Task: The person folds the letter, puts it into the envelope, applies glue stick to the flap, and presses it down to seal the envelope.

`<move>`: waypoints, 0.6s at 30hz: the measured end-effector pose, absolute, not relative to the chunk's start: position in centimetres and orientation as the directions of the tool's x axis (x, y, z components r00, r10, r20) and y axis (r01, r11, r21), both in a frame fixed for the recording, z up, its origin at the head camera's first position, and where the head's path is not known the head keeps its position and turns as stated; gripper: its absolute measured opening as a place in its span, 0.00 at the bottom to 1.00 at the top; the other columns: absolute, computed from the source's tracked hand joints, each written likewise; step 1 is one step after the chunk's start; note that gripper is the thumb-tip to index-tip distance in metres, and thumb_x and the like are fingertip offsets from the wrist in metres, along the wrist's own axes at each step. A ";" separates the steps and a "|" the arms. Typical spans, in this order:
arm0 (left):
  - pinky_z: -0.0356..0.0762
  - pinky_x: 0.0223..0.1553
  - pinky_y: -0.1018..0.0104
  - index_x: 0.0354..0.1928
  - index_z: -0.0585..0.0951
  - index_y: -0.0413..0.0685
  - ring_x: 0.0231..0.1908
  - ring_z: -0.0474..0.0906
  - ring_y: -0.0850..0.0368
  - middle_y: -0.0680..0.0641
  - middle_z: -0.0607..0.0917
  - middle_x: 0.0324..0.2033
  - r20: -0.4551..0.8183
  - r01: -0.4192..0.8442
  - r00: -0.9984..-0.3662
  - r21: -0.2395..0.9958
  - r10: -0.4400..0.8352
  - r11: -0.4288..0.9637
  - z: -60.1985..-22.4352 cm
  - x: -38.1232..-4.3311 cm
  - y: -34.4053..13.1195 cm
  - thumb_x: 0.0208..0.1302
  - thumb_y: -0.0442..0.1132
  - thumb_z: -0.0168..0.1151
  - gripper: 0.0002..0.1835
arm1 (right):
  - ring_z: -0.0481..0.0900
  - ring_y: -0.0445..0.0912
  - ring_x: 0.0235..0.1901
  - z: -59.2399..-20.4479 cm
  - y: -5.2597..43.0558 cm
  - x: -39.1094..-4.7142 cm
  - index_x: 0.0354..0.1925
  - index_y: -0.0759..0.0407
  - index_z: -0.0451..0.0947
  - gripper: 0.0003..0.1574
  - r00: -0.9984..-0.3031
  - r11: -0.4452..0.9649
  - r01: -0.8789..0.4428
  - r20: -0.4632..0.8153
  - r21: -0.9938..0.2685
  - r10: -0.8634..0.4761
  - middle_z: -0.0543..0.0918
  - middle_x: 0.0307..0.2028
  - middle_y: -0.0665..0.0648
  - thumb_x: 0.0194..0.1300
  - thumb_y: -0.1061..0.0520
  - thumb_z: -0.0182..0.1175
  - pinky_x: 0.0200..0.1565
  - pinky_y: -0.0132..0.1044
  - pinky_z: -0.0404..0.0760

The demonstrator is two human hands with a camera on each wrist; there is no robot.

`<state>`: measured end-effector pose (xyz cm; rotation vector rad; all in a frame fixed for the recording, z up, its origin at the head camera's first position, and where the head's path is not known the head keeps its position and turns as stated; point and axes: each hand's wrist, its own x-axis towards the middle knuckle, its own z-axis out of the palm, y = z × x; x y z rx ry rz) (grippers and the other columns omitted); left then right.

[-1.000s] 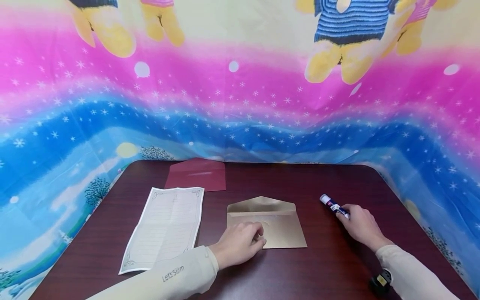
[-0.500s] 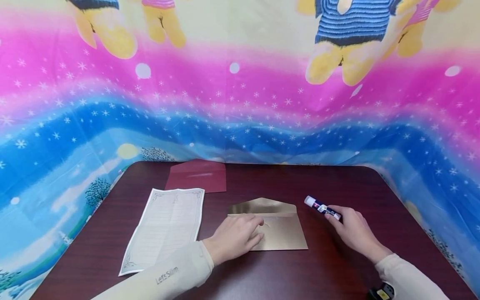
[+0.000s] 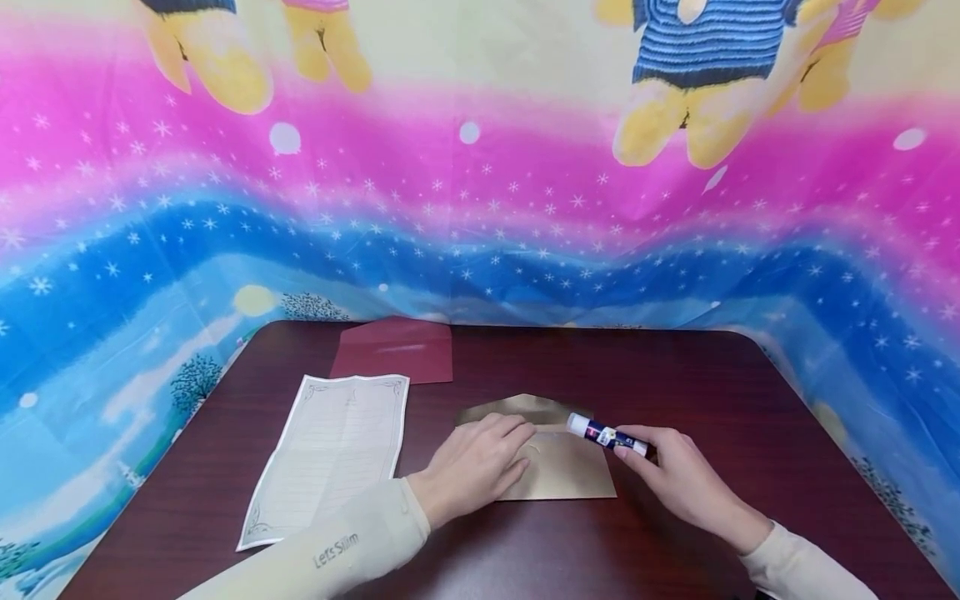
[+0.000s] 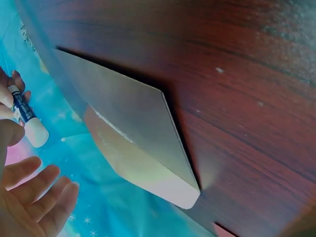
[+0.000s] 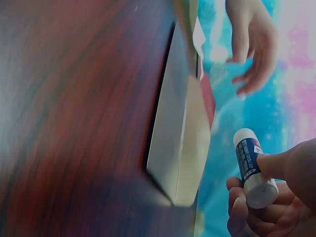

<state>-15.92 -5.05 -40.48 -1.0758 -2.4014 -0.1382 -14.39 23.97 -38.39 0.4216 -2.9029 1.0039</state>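
Note:
A gold envelope [image 3: 570, 471] lies on the table with its flap [image 3: 525, 407] opened away from me. My right hand [image 3: 686, 479] pinches a glue stick [image 3: 611, 435] between thumb and fingers, its white cap end pointing left above the envelope's right side. In the right wrist view the glue stick [image 5: 250, 160] shows a dark blue label and a whitish base. My left hand [image 3: 472, 467] is raised over the envelope's left part and hides some of it. Its fingers [image 4: 59, 205] are loosely bent and hold nothing in the left wrist view.
Left of the envelope lies a creased sheet of lined paper [image 3: 341, 450] with an ornamental border. Behind it, near the far edge, a dark red envelope [image 3: 397, 354] is partly covered by the sheet. A patterned cloth [image 3: 487, 208] hangs behind the brown table [image 3: 637, 358].
My right hand has carried the glue stick leftward from the table's right side to over the gold envelope. The left hand has shifted slightly, and its fingers have loosened.

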 end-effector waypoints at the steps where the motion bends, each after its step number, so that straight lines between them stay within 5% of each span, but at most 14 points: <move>1: 0.83 0.50 0.67 0.55 0.81 0.53 0.50 0.83 0.58 0.54 0.86 0.49 0.492 0.727 -0.549 -0.119 0.676 0.677 -40.4 -15.9 -5.0 0.66 0.48 0.66 0.18 | 0.69 0.34 0.22 -38.3 23.7 -14.2 0.53 0.61 0.83 0.15 -0.959 0.742 -0.276 0.125 -0.611 -0.253 0.81 0.28 0.50 0.70 0.58 0.63 0.24 0.30 0.71; 10: 0.79 0.59 0.66 0.65 0.76 0.48 0.59 0.79 0.56 0.50 0.82 0.59 0.535 0.720 -0.442 -0.267 0.720 0.640 -40.1 -14.4 -4.2 0.62 0.54 0.69 0.32 | 0.72 0.33 0.24 -37.7 20.9 -13.1 0.51 0.57 0.84 0.15 -0.915 0.620 -0.337 0.090 -0.708 -0.394 0.83 0.30 0.52 0.73 0.51 0.61 0.25 0.31 0.76; 18: 0.80 0.53 0.70 0.58 0.80 0.51 0.48 0.83 0.62 0.56 0.85 0.47 0.576 0.713 -0.329 -0.369 0.748 0.597 -40.0 -13.8 -3.9 0.72 0.40 0.58 0.15 | 0.73 0.30 0.25 -37.8 19.3 -12.1 0.46 0.55 0.85 0.10 -0.859 0.515 -0.432 0.162 -0.740 -0.486 0.81 0.27 0.44 0.72 0.53 0.61 0.25 0.30 0.77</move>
